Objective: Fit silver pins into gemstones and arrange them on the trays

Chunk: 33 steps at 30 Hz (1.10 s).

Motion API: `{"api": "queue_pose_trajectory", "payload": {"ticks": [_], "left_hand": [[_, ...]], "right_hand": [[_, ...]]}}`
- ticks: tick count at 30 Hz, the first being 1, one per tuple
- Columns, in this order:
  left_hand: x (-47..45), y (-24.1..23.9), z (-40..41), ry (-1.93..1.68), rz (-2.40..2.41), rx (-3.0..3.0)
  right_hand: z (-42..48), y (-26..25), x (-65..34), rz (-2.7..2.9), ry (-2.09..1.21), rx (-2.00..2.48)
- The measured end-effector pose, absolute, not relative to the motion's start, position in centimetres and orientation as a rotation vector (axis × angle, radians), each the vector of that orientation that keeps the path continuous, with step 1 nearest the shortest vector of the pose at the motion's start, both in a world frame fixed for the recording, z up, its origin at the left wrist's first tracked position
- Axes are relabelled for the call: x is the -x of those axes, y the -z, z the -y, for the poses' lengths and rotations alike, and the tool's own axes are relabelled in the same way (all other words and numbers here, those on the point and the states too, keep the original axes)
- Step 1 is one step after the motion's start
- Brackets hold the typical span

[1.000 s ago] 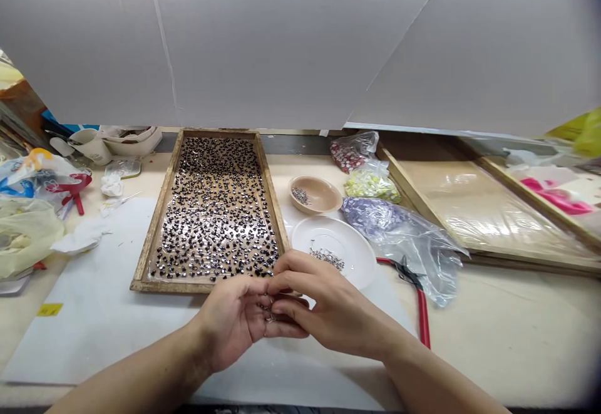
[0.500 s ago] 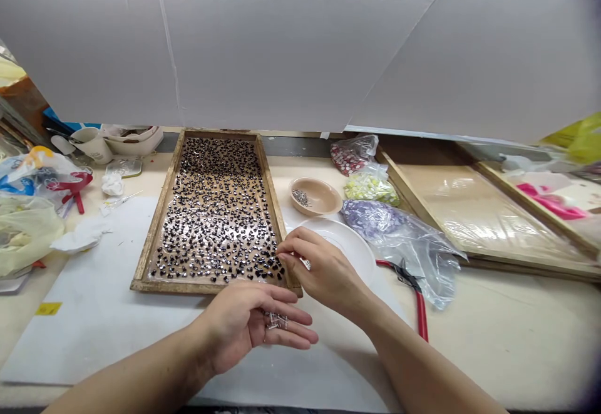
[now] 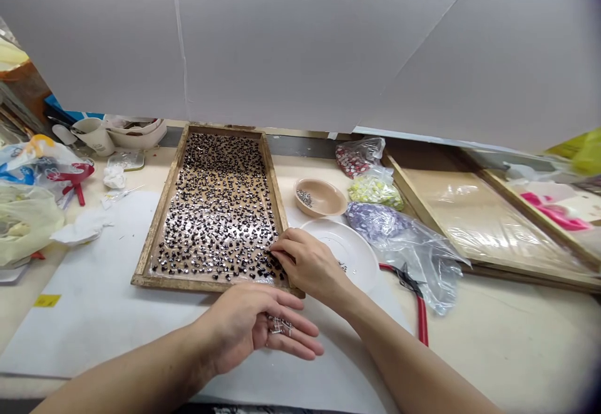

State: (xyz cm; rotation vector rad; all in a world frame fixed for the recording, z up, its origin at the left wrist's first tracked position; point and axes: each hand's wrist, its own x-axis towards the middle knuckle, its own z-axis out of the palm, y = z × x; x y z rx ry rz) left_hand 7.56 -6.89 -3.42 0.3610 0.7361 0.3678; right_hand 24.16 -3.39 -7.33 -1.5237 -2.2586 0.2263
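Note:
My left hand (image 3: 263, 326) is turned palm up below the tray, its fingers stretched out. Several small silver pin-like metal pieces (image 3: 280, 325) lie loose across those fingers. Over the lower right corner of a wooden-framed tray (image 3: 157, 232), my right hand (image 3: 312, 267) has its thumb and forefinger pinched together; whatever sits between the fingertips is too small to make out. Many small shiny black pieces (image 3: 220, 213) are spread over the tray's clear film, close to those fingertips. Partly behind my right hand is a white plate (image 3: 364, 248) with a few tiny metal bits.
A tan bowl (image 3: 328, 200) holds small metal pieces. Bags of red (image 3: 354, 158), yellow (image 3: 375, 190) and purple pieces (image 3: 375, 221) lie right of it. Red-handled pliers (image 3: 421, 314) rest nearby. A second wooden frame (image 3: 436, 232) stands right, plastic bags (image 3: 28, 213) left.
My right hand has moved slightly left, its fingertips now over the black pieces inside the tray's edge. More of the plate shows. My left hand stays nearly still.

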Motion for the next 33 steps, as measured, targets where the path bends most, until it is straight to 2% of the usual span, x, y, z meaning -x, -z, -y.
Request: {"api": "queue_pose_trajectory", "payload": {"ticks": [21,33], "left_hand": [[-7.5,3.2,6.8,-0.349,-0.721,-0.343],[-7.3,4.0,6.8,-0.393,-0.657,-0.253]], "right_hand": [[3.3,7.7,-24.0,2.291,-0.132,1.491],[4.4,5.8,-24.6,2.174,-0.293,1.405]]}}
